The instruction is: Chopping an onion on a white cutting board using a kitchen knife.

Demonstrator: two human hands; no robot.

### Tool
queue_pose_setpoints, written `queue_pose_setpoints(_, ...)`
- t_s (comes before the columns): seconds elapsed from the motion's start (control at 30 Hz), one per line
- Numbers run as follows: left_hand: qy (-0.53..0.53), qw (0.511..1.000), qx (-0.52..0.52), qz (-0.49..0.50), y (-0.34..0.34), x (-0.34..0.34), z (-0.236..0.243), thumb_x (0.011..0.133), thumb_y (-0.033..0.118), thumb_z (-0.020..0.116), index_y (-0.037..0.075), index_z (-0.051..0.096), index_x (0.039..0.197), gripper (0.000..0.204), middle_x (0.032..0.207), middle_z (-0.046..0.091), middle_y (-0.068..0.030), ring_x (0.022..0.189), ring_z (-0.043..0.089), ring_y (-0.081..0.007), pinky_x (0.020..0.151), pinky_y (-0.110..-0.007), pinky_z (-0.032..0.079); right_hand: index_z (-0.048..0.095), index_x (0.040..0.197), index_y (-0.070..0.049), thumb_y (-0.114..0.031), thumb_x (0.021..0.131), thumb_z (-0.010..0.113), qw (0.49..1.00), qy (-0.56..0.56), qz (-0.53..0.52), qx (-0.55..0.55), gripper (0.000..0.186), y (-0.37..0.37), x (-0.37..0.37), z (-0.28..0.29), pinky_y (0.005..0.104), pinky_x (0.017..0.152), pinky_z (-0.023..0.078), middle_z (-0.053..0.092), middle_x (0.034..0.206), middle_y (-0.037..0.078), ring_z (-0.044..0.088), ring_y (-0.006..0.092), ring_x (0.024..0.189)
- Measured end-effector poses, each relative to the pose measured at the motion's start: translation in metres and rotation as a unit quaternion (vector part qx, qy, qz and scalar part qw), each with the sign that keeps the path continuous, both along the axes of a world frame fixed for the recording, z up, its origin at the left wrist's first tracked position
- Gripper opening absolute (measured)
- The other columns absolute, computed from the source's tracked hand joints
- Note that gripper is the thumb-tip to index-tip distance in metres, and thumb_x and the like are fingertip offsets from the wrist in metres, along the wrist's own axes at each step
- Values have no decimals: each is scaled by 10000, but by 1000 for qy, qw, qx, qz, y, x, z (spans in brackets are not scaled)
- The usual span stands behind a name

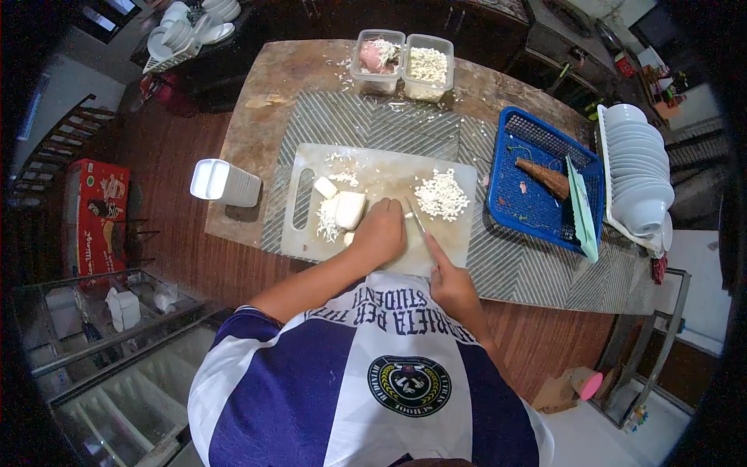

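Note:
A pale cutting board (389, 163) lies before me. My right hand (454, 292) is closed round the handle of a knife (418, 219), its blade on the board. Just left of the blade my left hand (385, 233) rests with its fingers curled down. A small white bit (408, 215) shows between fingertips and blade; what else the fingers hold is hidden. Left of that hand sit a large white chunk (351, 210) of firm food, a smaller piece (325, 187) and thin shreds (328, 228). A heap of small white dice (442, 195) lies right of the knife.
Two clear tubs stand at the far edge, one with pink meat (380, 57) and shreds, one with white dice (427, 66). Stacked white containers (226, 184) stand left. A blue basket (506, 167) holding a brown cone-shaped piece (542, 179) and a rack of white bowls (634, 156) are right.

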State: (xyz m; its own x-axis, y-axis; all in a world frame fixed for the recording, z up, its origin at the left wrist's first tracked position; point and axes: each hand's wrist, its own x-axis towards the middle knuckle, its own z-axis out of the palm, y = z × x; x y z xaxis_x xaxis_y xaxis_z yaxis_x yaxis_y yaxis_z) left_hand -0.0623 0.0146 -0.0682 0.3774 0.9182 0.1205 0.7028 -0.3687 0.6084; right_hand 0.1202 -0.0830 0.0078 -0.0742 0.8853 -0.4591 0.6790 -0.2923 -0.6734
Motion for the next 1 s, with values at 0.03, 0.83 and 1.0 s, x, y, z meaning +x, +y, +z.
queue_pose_setpoints(0.03, 0, 1000, 4, 6, 1, 2, 1, 935, 70, 589, -38, 534, 956, 123, 913, 592, -260, 866, 610, -450, 780, -520, 513, 336, 1613, -258, -90, 979, 504, 1000, 0, -1, 0, 677, 0, 0, -1, 544, 671, 486, 621, 714, 305, 641, 481, 678)
queue_pose_setpoints(0.83, -27, 999, -9, -16, 2, -1, 5, 901, 119, 677, -15, 643, 928, 141, 913, 601, -200, 881, 626, -414, 791, -489, 532, 260, 1629, -331, -98, 973, 505, 1000, -4, 15, 5, 738, -1, 1, -8, 582, 704, 543, 664, 759, 320, 672, 505, 712)
queue_pose_setpoints(1.0, -35, 999, -23, -12, 1, -1, 4, 896, 113, 682, -17, 655, 907, 133, 910, 614, -204, 873, 634, -412, 787, -488, 536, 205, 1649, -288, -92, 986, 515, 998, -18, 64, 22, 758, -3, 3, -20, 582, 651, 527, 629, 666, 299, 651, 491, 639)
